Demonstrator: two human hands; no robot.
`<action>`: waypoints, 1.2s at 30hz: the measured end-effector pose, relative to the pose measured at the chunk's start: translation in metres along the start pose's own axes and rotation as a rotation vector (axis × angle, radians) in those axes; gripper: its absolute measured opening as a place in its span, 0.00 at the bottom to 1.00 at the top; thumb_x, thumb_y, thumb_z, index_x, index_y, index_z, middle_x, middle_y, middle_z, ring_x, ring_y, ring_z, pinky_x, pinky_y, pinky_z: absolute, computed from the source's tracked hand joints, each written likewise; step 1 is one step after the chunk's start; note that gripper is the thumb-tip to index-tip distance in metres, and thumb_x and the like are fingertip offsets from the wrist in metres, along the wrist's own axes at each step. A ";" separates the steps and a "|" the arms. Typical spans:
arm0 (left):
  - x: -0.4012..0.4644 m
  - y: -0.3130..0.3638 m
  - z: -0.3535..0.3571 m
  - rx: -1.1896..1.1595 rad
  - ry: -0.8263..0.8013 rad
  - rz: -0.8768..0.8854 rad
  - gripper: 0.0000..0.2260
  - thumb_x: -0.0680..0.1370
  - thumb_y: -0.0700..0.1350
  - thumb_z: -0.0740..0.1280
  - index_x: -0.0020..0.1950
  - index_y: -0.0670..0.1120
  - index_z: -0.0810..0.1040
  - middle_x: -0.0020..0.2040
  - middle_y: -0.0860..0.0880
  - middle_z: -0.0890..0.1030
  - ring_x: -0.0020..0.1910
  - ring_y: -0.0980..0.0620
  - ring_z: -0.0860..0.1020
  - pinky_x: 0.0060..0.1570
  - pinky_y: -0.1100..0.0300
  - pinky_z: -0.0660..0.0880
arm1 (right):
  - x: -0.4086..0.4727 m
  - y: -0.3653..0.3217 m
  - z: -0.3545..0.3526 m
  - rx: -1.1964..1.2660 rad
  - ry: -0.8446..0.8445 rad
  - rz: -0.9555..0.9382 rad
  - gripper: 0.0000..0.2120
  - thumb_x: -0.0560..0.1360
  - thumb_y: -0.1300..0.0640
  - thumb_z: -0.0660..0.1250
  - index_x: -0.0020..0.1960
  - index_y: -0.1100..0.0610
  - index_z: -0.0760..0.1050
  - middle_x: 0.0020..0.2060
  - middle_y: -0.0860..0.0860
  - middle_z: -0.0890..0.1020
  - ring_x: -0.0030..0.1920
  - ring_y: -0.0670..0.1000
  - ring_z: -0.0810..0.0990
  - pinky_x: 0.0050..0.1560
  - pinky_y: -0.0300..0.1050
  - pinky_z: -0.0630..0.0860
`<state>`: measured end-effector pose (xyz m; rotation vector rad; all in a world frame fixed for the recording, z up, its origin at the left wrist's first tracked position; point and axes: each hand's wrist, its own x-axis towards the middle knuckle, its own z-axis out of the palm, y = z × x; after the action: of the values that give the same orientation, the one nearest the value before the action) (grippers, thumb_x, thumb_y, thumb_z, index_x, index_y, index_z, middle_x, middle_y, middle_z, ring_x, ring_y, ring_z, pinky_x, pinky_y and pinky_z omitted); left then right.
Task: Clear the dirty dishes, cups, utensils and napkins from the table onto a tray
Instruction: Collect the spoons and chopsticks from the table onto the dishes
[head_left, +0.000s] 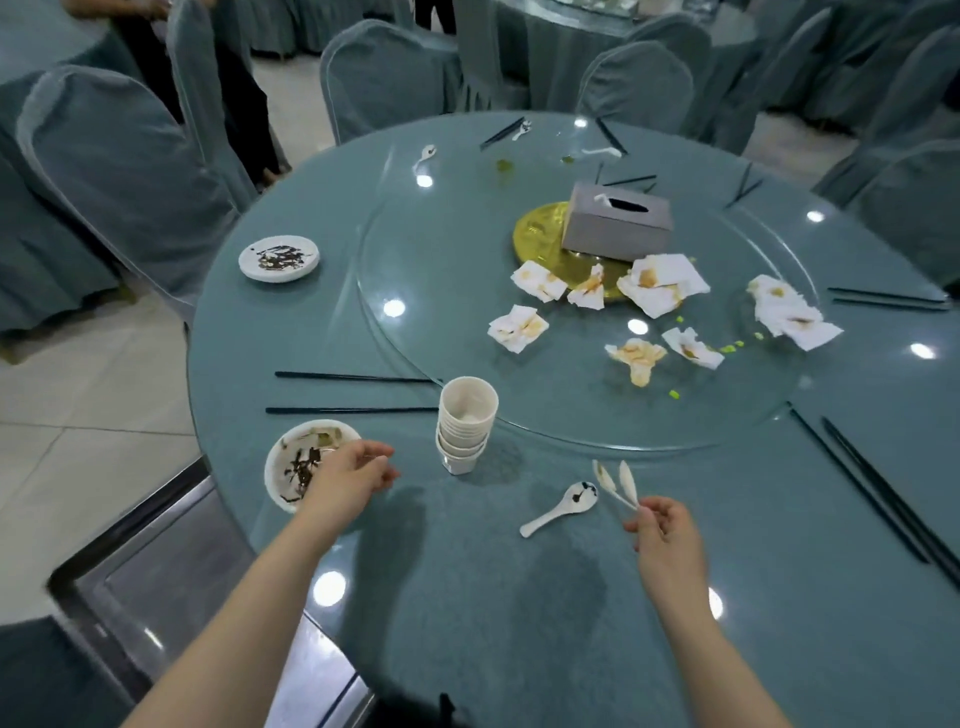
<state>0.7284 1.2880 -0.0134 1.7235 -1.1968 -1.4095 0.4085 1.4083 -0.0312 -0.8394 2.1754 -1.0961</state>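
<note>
1. No brand, label or writing can be read on anything here; the tissue box is plain grey.
2. The right hand pinches two white spoons by their handle ends, its grip closed on them. Their bowls fan up and away from the person, tilted slightly left, above the table.
3. A third spoon lies flat on the table just left of the held pair, its long axis running from handle at lower left to dirty bowl at upper right.
4. The left hand hovers over the right edge of the near bowl, fingers loosely curled and holding nothing, a released grip; the forearm reaches in from the lower left.
5. A leaning stack of white cups stands between the hands, mouths up, at the rim of the glass turntable.
6. Two black chopsticks lie left of the cups, nearly parallel, running left to right. Another pair lies at the right, slanting from upper left to lower right.
7. A small plate with dark scraps sits on the far left of the table.
8. Stained napkins are scattered on the turntable in front of the tissue box, which sits on a gold disc.
9. A steel cart stands against the table's near-left edge.
</note>
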 end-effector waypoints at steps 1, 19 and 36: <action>0.002 -0.003 0.007 0.069 -0.022 0.014 0.08 0.78 0.37 0.63 0.56 0.41 0.78 0.41 0.47 0.82 0.36 0.54 0.79 0.38 0.63 0.73 | 0.000 0.002 -0.001 -0.009 -0.006 0.007 0.07 0.79 0.59 0.61 0.46 0.48 0.72 0.38 0.46 0.82 0.41 0.53 0.79 0.47 0.51 0.75; 0.004 -0.068 0.073 1.097 -0.303 0.009 0.56 0.69 0.65 0.69 0.76 0.43 0.33 0.76 0.44 0.31 0.76 0.43 0.34 0.73 0.43 0.43 | 0.015 0.013 -0.007 -0.180 -0.075 0.015 0.06 0.80 0.58 0.59 0.51 0.54 0.75 0.41 0.47 0.82 0.43 0.51 0.80 0.43 0.44 0.72; 0.007 -0.077 0.068 1.153 -0.357 0.019 0.57 0.68 0.67 0.68 0.74 0.46 0.28 0.75 0.45 0.27 0.74 0.44 0.30 0.72 0.45 0.38 | 0.029 0.009 0.036 -0.453 -0.241 -0.018 0.14 0.80 0.59 0.59 0.63 0.53 0.77 0.55 0.52 0.82 0.53 0.54 0.79 0.44 0.40 0.68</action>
<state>0.6835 1.3188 -0.1003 2.1483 -2.5405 -1.0617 0.4125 1.3736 -0.0633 -1.1212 2.2371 -0.4765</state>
